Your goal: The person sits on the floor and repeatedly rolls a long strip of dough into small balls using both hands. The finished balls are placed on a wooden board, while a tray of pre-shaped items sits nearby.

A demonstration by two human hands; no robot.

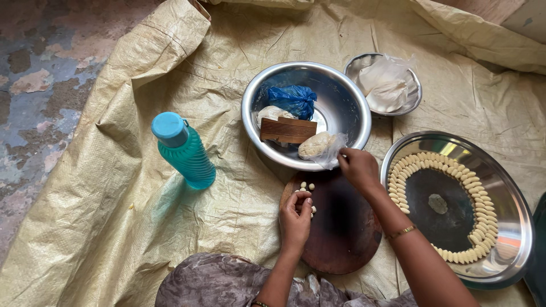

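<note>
The head camera is looking steeply down from above at a woven sheet spread on the floor. It is sitting close, taking in both forearms. No second view is sharing the scene.

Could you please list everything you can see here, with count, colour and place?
sheet: one, tan woven, spread over the floor
bottle: one, teal, upright at left
large bowl: one, steel, centre
blue bag: one, in that bowl
ridged board: one, brown, in that bowl
dough in plastic: one, pale, at bowl's front rim
small bowl: one, steel, behind, holds white bag
round board: one, dark wood, front
tray: one, steel, right
shaped pieces: many, cream, ringed in tray
left hand: pinching dough bits
right hand: at the dough's plastic
</note>
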